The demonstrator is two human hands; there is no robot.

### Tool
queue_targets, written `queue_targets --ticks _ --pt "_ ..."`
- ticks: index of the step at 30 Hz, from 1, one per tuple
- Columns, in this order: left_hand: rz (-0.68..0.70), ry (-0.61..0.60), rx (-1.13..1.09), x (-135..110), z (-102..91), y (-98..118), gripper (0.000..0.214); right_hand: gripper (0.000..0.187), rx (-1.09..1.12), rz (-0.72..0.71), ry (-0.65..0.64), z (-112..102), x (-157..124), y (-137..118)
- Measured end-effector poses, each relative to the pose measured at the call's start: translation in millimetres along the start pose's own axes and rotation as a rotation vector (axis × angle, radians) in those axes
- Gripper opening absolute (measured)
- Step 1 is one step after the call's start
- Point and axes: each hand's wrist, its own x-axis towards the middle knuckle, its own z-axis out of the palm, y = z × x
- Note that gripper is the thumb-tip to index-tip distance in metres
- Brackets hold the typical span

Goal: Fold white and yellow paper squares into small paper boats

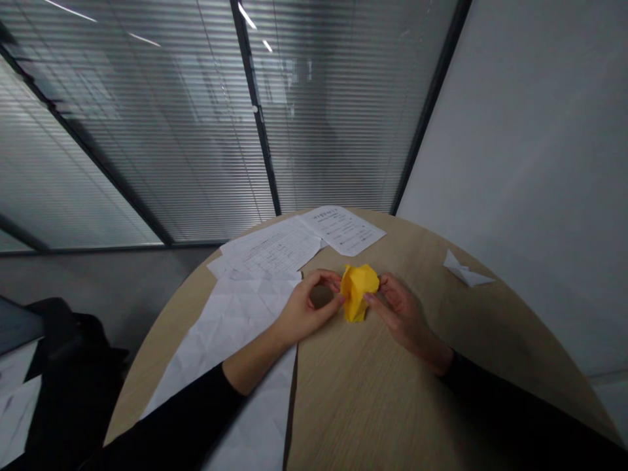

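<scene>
Between my two hands is a small piece of folded yellow paper [360,291], creased and partly opened out, raised a little over the wooden table. My left hand [314,302] pinches its left edge between thumb and fingers. On the opposite side, my right hand [400,306] grips the right edge, thumb in front and fingers behind. The fingertips behind the paper are partly hidden. Under my left forearm lies a large creased white sheet [220,340].
Printed sheets [343,229] lie at the table's far edge. A folded white paper piece [467,269] rests near the right edge of the round table [373,405]. Beyond stand a glass partition with blinds [333,118] and a wall [530,163]. A black chair [73,340] is at left.
</scene>
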Motion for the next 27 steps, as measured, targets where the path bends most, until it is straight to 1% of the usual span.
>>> queue_targets --ticks 3,7,10,13,15,17,20,24,27 --pt "-0.027 -0.061 -0.043 0 0.8 1 0.038 0.024 -0.011 0.016 -0.050 0 0 -1" --pt "-0.087 -0.147 -0.149 1 0.8 3 0.038 0.019 0.009 0.031 -0.091 0 -1 0" --pt "-0.120 -0.143 -0.177 1 1.1 3 0.039 0.023 0.056 0.043 -0.097 0 -1 -1" --pt "-0.151 -0.136 -0.132 0 1.4 1 0.028 0.023 0.064 0.044 -0.097 0 0 -2" --pt "-0.161 -0.151 -0.109 0 0.9 1 0.028 0.024 0.057 0.051 -0.090 -1 1 -1" --pt "-0.145 -0.136 -0.100 0 -0.4 2 0.030 0.026 0.060 0.068 -0.055 0 3 2" --pt "-0.122 -0.061 -0.119 0 -2.5 2 0.025 0.028 0.110 0.085 0.040 0 7 9" --pt "-0.162 0.049 -0.212 -2 -2.4 1 0.034 0.027 0.171 0.100 0.175 -5 15 20" --pt "-0.211 0.134 -0.323 1 -1.9 5 0.033 0.030 0.134 0.138 0.275 -14 19 31"
